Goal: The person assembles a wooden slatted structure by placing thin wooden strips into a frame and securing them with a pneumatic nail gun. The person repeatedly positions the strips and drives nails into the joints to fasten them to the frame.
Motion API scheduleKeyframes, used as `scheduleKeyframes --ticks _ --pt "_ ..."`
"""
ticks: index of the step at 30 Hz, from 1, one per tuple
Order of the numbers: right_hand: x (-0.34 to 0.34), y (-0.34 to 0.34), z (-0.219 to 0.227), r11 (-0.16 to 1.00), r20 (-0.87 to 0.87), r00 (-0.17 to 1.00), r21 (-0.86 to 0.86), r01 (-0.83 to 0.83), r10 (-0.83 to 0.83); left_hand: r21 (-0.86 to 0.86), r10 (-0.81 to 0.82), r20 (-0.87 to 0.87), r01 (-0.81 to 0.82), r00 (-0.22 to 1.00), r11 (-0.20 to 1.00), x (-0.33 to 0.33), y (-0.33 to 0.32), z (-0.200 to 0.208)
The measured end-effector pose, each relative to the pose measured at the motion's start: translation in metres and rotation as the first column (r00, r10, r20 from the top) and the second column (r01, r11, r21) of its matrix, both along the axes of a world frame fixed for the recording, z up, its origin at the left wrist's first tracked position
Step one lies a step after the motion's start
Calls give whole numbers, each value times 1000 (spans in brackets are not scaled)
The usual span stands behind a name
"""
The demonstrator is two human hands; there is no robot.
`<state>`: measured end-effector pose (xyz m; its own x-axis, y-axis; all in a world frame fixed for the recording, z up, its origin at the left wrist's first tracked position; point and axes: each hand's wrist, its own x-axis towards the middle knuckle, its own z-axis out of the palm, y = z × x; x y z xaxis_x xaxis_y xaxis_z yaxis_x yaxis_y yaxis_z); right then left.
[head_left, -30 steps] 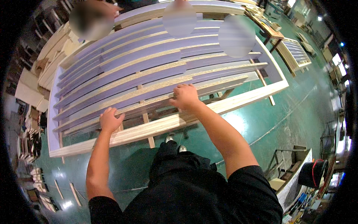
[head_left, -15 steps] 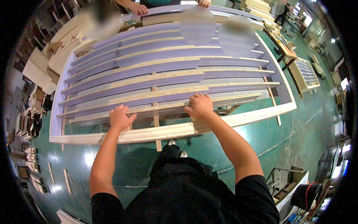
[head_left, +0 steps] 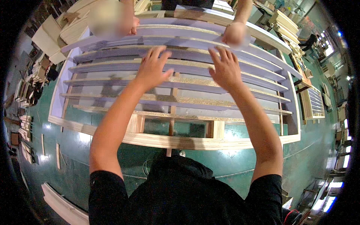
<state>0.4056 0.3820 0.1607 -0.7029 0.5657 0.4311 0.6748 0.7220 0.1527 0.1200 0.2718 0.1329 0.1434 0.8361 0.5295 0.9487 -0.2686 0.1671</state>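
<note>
A large rectangular wooden frame (head_left: 195,143) lies before me, crossed by several long slats (head_left: 195,99) with lilac sides and raw particleboard edges. Over the far-middle slats hovers my left hand (head_left: 153,69), fingers spread and slightly blurred, holding nothing. To its right, my right hand (head_left: 226,69) reaches forward over the same slats, also with fingers apart and nothing in it. Whether either hand touches a slat I cannot tell. Across the frame, a co-worker's hand (head_left: 134,25) is at the far left and another hand (head_left: 235,35), partly blurred out, at the far right.
Short wooden blocks (head_left: 218,129) stand inside the near rail. Stacked boards (head_left: 283,24) and a wooden table (head_left: 304,84) are at the far right, with another slatted frame (head_left: 313,103) beside it. Loose wood strips (head_left: 58,155) lie on the green floor (head_left: 77,150) at left.
Both my hands have left the nearest slat and moved forward to the farther slats, fingers spreading. The co-worker's hands have come nearer over the frame's far side.
</note>
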Motion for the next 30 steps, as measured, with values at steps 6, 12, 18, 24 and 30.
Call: scheduleKeyframes --ticks 6,12,18,24,30 --pt "-50 59 -2 994 261 965 -91 63 -38 -124 102 -284 -142 953 982 -36 77 0" --pt "-35 74 -26 969 266 960 -245 -18 85 -583 -48 -277 -129 960 802 -66 95 4" --pt "-17 54 -38 931 232 956 -356 -86 177 -601 -158 -172 23 972 799 -68 67 -10" --pt "0 -10 -50 883 298 934 -468 -35 195 -684 -163 -107 46 981 728 -47 5 -26" --pt "14 -33 -92 876 256 948 -481 -46 190 -697 -152 -99 41 983 716 -33 -21 -70"
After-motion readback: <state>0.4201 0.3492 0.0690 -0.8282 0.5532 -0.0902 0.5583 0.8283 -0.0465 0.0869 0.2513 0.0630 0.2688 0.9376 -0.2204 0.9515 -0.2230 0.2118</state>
